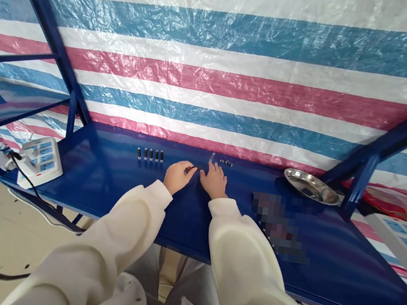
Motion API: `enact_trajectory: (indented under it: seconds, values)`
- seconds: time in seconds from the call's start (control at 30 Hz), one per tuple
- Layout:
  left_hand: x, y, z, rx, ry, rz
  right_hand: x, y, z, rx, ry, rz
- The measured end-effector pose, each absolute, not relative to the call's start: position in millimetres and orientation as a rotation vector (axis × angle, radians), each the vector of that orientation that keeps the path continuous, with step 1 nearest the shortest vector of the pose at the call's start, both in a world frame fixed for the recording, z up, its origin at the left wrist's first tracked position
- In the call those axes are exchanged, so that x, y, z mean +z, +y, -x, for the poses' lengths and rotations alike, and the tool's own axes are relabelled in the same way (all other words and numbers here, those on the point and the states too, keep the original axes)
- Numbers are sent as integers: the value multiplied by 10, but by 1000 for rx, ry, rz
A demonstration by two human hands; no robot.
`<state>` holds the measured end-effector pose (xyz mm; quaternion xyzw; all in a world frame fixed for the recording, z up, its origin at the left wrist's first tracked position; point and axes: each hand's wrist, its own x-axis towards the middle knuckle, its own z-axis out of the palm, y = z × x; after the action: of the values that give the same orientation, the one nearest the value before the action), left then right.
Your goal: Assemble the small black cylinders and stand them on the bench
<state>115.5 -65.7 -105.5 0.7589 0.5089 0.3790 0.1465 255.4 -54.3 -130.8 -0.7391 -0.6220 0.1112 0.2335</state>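
Note:
My left hand (179, 176) is over the middle of the blue table, its thumb and forefinger pinched together. Whatever is between those fingertips is too small to make out. Close beside it, my right hand (215, 180) rests low over the tabletop with its fingers stretched out and a little apart. A small clear tube (212, 157) lies just beyond the right fingertips; I cannot tell whether they touch it. Several small shiny metal pieces (225, 163) lie to the right of the tube. Several short black cylinders with pale ends (151, 155) are lined up left of my left hand.
An oval steel tray (312, 186) sits at the back right of the blue table (106, 178). In front of it is a blurred-out dark object (279, 226). White power strips (42, 160) stand at both sides. Blue frame posts and a striped plastic sheet (237, 85) rise behind.

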Motion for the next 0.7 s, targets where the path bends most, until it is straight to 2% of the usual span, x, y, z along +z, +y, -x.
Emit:
enact_trajectory:
  seconds: [0.23, 0.47, 0.57, 0.7]
  values:
    - [-1128, -554, -1151, 1401, 1351, -1804, -1267, -395, -2548, 318, -1755, 2100]
    - [-1174, -522, -1193, 1469, 1254, -1549, -1291, -257, -2537, 365, -1747, 2146]
    - [-1192, -522, -1197, 1467, 1227, -1542, -1277, -273, -2554, 290, -1714, 2029]
    - [-1205, -521, -1196, 1475, 1210, -1527, -1208, -345, -2630, 139, -1544, 1651]
